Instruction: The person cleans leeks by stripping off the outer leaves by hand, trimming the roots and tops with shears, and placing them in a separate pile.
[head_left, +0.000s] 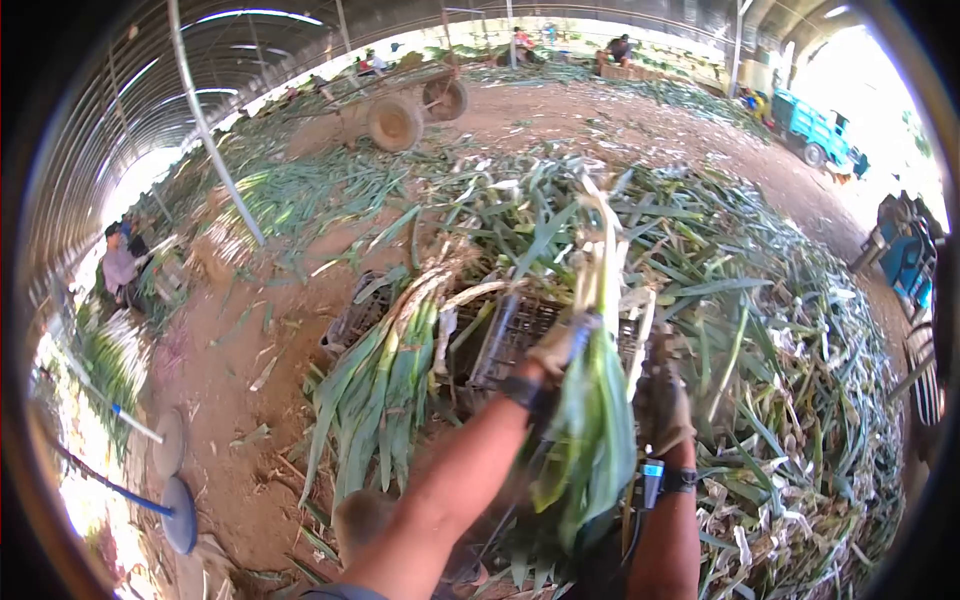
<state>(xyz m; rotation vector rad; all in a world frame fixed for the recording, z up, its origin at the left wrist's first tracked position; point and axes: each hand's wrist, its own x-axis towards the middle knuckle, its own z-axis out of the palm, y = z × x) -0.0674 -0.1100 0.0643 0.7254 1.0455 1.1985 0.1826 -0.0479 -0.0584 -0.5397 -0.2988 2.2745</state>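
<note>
A leek (pixel 592 425), pale shank uppermost and green leaves trailing down, lies in front of the person's body, above the near side of a plastic crate (pixel 500 345). The gloved left hand (pixel 548 352) is closed around the plant where shank meets leaf. The gloved right hand (pixel 676 405) is just beside it; blur and shadow hide its fingers, so whether they are spread or pressed together cannot be told. A small blue-and-black device (pixel 651 478) lies near the right wrist. Left of the crate, more leeks (pixel 385 365) hang with leaves toward the ground; to the right spreads a heap of loose leaves (pixel 780 400). Farther off are a two-wheeled cart (pixel 395 122) and a blue vehicle (pixel 810 125). Likely hazards: the smooth shank could slide if the left hand loosens; the long leaves could snag on the crate's edge or the device and tear; a hurried swing could knock the neighbouring leeks down.
</note>
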